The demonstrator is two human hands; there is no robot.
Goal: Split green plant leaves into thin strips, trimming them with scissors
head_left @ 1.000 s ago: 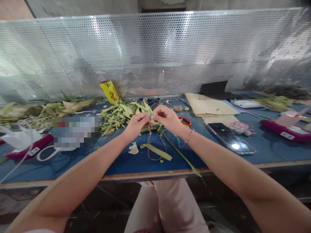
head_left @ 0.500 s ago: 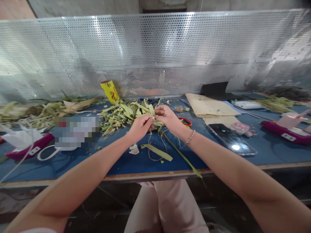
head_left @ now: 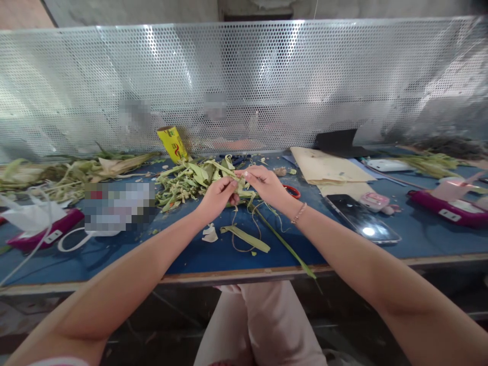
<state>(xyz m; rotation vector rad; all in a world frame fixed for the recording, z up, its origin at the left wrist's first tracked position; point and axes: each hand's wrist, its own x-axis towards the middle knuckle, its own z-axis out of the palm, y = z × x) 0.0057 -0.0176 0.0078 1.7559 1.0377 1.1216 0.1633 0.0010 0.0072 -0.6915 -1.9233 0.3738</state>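
Observation:
My left hand (head_left: pixel 221 195) is closed in a pinch on green leaf material at the right edge of a heap of pale green leaves (head_left: pixel 186 185). Close beside it, my right hand (head_left: pixel 261 183) has thumb and fingertips pressed together; what they hold is too small to make out. A long green stalk (head_left: pixel 285 244) runs from beneath the hands to the table's front edge. Below the hands lie a flat leaf strip (head_left: pixel 249 239), a loop of thin brown twine (head_left: pixel 244 250) and a white scrap (head_left: pixel 209 233).
A yellow tube (head_left: pixel 174 144) stands behind the heap. Red-handled scissors (head_left: pixel 293 191) lie beyond my right wrist. Farther right are brown paper (head_left: pixel 331 168), a phone (head_left: pixel 362 218) and a magenta box (head_left: pixel 448 208). Another magenta box (head_left: pixel 46 235) and a pixelated object (head_left: pixel 118 208) are left.
My right hand's fingers have come together and moved slightly up and away from my left fingertips. My left hand has shifted slightly left.

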